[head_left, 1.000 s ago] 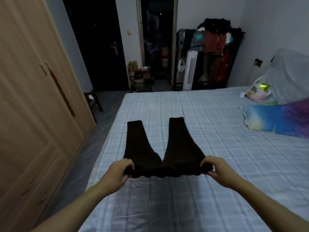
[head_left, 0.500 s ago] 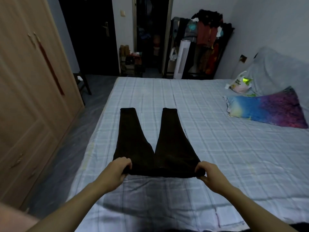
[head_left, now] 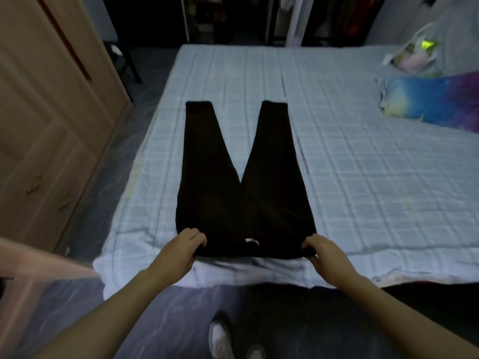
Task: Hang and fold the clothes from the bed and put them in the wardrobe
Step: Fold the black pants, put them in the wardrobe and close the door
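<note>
Dim bedroom, kind of blurry all round, with the bed covered in a pale checked sheet taking up most of the view. Black trousers are laid flat on that sheet, waistband at the near edge of the bed and the two legs spread away in a V shape, so they're on the bed and well apart from the wardrobe. A small white tag can be seen just inside the waistband. The left corner of the waistband is gripped by the left hand, fingers curled over the fabric, and the right corner is pinched by the right hand in the same way, thumb tucked under the edge as far as can be made out. Off to the left, the wooden wardrobe is shut, drawers low down. A rainbow-coloured pillow is lying on the far right of the bed, with a plastic bag just behind it. Grey floor is seen below, and a white shoe is poking in at the bottom
</note>
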Tool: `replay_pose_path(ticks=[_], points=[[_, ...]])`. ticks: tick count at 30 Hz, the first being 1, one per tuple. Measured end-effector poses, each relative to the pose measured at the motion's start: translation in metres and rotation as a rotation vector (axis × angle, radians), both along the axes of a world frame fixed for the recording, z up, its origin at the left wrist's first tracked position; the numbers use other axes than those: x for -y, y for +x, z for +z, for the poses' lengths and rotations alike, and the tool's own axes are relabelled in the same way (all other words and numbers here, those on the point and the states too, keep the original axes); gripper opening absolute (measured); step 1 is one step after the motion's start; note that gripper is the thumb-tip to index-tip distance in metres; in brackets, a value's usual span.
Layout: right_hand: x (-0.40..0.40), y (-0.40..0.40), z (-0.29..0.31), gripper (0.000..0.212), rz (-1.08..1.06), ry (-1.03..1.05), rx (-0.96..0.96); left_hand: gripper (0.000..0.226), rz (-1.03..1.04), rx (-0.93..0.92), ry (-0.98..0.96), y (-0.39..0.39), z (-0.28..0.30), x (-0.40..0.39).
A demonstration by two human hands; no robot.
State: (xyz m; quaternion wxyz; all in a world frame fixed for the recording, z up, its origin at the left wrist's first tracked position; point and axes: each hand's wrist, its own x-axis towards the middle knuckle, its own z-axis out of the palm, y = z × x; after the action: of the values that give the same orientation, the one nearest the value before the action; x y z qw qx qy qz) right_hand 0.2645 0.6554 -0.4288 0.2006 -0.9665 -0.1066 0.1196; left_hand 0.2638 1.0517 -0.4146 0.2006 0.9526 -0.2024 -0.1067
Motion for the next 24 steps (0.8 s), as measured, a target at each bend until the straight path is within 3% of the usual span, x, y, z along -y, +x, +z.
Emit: replay_pose_path(ticks=[2,4,6,16,24], points=[[0.001,-0.008,-0.016,0.034,0.044,-0.071,-0.131,0.034,0.026,-0.068,0.04,-0.008,-0.016,0.004],[0.002,-0.019,-0.024,0.06,0.076,-0.113,-0.282,0.041,0.01,-0.187,0.251,-0.018,-0.026,0.006],[0.002,-0.027,-0.024,0.07,0.055,-0.111,-0.335,0.049,-0.01,-0.226,0.374,-0.024,-0.029,0.005],[-0.02,0.01,0.049,0.065,-0.053,0.062,-0.123,0.043,0.218,-0.051,0.27,-0.006,0.054,-0.028],[-0.056,0.04,0.1,0.064,-0.068,0.225,0.034,0.042,0.183,0.044,0.343,0.011,0.123,-0.058]])
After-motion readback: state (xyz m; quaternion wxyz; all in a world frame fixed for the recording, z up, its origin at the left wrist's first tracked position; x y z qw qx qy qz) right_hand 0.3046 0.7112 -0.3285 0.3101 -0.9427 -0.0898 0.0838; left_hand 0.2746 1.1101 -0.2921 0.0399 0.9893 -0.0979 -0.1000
